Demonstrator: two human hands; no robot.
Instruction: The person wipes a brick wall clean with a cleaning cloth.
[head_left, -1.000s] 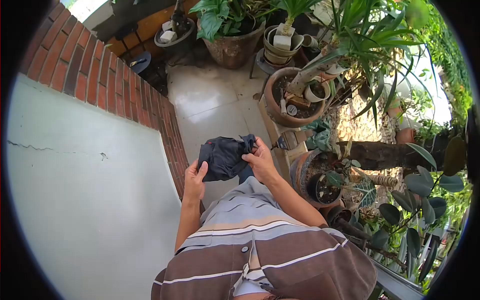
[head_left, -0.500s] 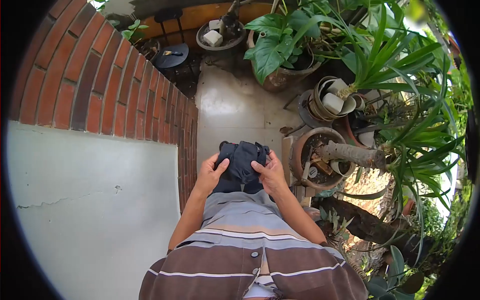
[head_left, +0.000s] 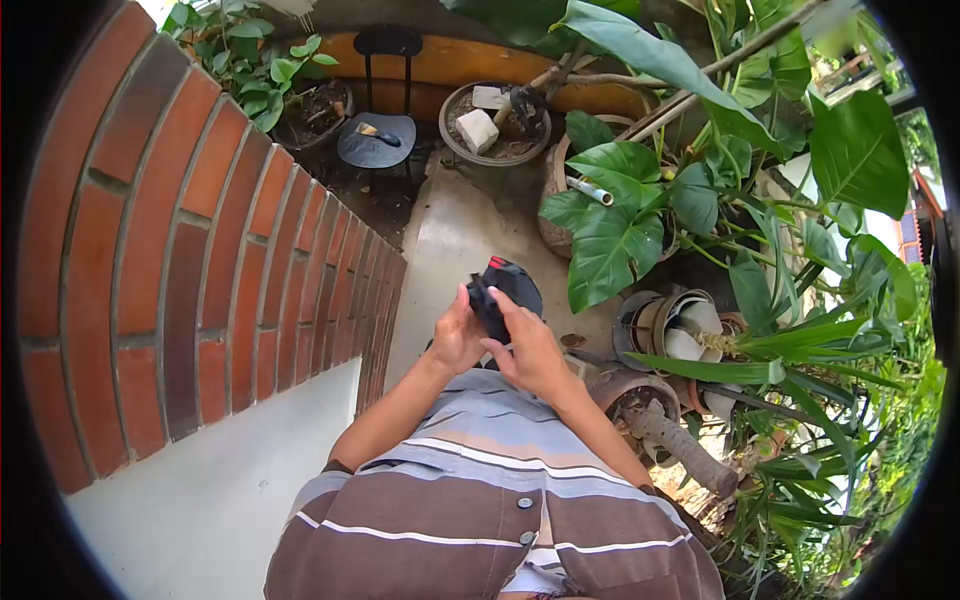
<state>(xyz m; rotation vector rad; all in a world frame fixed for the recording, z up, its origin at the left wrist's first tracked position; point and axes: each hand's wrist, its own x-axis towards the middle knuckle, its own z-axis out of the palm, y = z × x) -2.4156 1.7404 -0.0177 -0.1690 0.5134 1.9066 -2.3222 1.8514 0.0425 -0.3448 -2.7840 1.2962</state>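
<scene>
A dark navy cloth item point(head_left: 508, 287), bunched small with a bit of red at its top, is held in front of my chest. My left hand point(head_left: 457, 335) grips its left side. My right hand point(head_left: 527, 345) wraps over its front, fingers curled onto the fabric. Both hands are close together and touching the cloth. My brown striped shirt fills the bottom of the view.
A brick wall point(head_left: 200, 230) with white plaster below runs along the left. A tiled path point(head_left: 450, 240) leads ahead to a black chair point(head_left: 378, 140) holding a brush. Potted plants point(head_left: 620, 200) and stacked pots point(head_left: 670, 330) crowd the right side.
The cloth has been gathered from a spread shape into a tight bundle between both hands. The view has moved forward along the path, closer to the chair and big-leafed plant.
</scene>
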